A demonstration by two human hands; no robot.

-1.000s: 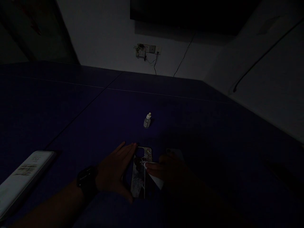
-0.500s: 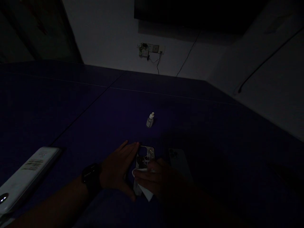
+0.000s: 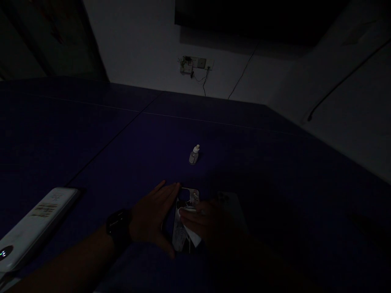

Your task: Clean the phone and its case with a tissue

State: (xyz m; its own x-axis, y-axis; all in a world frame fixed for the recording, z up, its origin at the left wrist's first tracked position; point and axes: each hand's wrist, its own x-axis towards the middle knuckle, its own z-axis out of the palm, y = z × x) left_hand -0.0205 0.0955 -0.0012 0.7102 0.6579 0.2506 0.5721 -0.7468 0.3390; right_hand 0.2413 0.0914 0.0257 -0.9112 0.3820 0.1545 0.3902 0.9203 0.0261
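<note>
A patterned phone case (image 3: 180, 234) with a camera cutout lies flat on the dark blue surface. Along its left edge rests my left hand (image 3: 152, 215), fingers stretched out and thumb spread, steadying the case at its top and bottom corners. My right hand (image 3: 203, 221) presses a folded white tissue (image 3: 193, 236) against the middle of the case, its fingers closed over it. Just right of that hand, partly covered by it, lies a phone (image 3: 233, 207) with its camera side up. Beyond the case stands a small dropper bottle (image 3: 193, 155) with a white top.
At the left lies a white power bank (image 3: 39, 224) with a lit display. A black watch (image 3: 118, 226) is on my left wrist. Wall sockets (image 3: 195, 64) with cables and a dark screen (image 3: 250, 20) are on the far wall. The room is dim.
My right hand has slid the tissue up and a little right over the case, uncovering more of its lower part. My left hand stays in place.
</note>
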